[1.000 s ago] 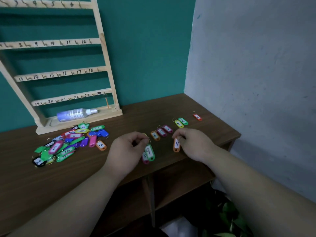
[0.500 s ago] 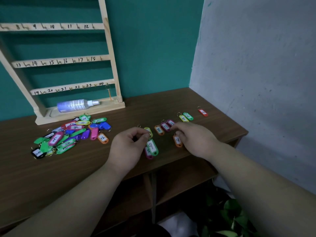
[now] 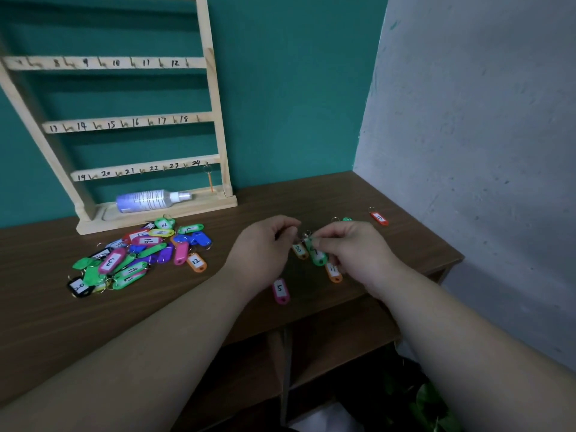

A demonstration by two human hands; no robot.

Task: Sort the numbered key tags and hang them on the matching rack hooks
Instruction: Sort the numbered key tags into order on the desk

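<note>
A wooden rack (image 3: 218,126) with numbered hooks stands against the teal wall. A heap of coloured key tags (image 3: 137,254) lies left of my hands. My right hand (image 3: 352,251) pinches a green tag (image 3: 316,252) just above the table. My left hand (image 3: 265,244) has its fingertips curled at that tag's metal ring (image 3: 307,234); what they pinch is hard to make out. An orange tag marked 8 (image 3: 299,250), an orange tag marked 11 (image 3: 334,272), a pink tag marked 5 (image 3: 280,289) and a red tag (image 3: 379,218) lie on the table.
A white spray bottle (image 3: 149,200) lies on the rack's base. An orange tag (image 3: 210,180) hangs on hook 24. The brown table (image 3: 62,332) ends at the grey wall (image 3: 483,151) on the right. A green plant (image 3: 430,403) sits below the shelf.
The green tag has left the table beside the pink 5 and both hands now meet at it above the orange tags. The camera tilted down.
</note>
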